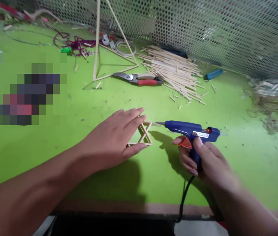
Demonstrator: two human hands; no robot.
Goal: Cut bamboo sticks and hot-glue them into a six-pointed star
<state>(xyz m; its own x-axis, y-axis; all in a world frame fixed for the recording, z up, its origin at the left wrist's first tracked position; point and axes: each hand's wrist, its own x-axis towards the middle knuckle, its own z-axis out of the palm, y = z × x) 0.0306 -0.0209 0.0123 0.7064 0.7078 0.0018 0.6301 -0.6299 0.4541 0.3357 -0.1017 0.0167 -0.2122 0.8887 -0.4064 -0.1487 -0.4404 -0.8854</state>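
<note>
My left hand [115,137] lies flat with fingers stretched out on a small star-shaped frame of thin wooden sticks [146,133] on the green table [85,108]. My right hand [204,160] grips a blue hot glue gun [190,129] with an orange trigger; one finger rests on the trigger. The gun's nozzle points left, close to the upper right tip of the stick frame. A black cord runs from the gun's handle down over the table's front edge.
A tall stick pyramid frame [109,42] stands at the back. Red-handled cutters [139,79] lie beside a heap of loose sticks [173,70]. A blue lighter [214,74], purple yarn [77,44] and a perforated mesh wall [203,26] are behind. Scraps lie at right.
</note>
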